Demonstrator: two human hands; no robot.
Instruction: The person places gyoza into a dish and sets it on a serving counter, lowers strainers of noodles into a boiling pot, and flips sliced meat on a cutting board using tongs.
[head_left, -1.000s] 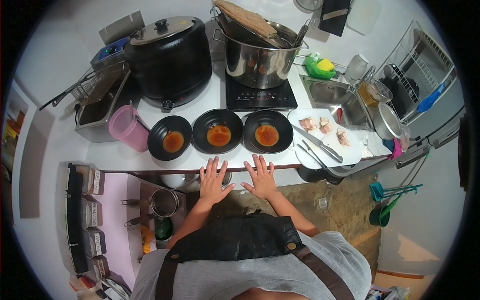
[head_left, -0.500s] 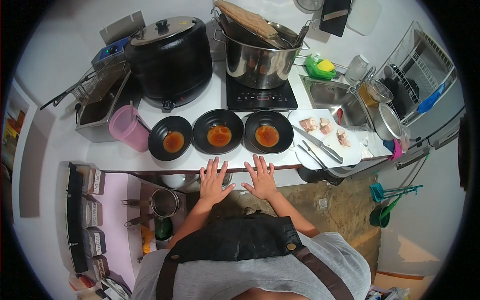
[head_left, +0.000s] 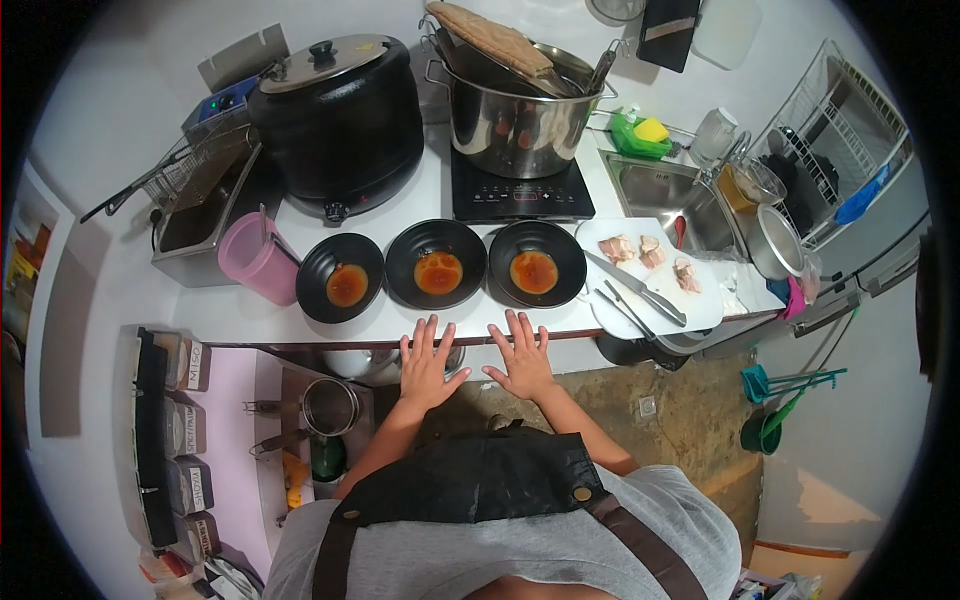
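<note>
Left grip (head_left: 428, 362) and right grip (head_left: 523, 360) splayed, round black bowls (head_left: 404, 262), glossy sauce (head_left: 438, 273)

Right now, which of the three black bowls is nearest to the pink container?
The leftmost black bowl, beside the pink container; the middle bowl and right bowl stand farther away.

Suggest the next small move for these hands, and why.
Perhaps extend the right hand toward the meat: that open hand looks empty, the meat lies on the board to its right, and the bowls show sauce but no meat.
</note>
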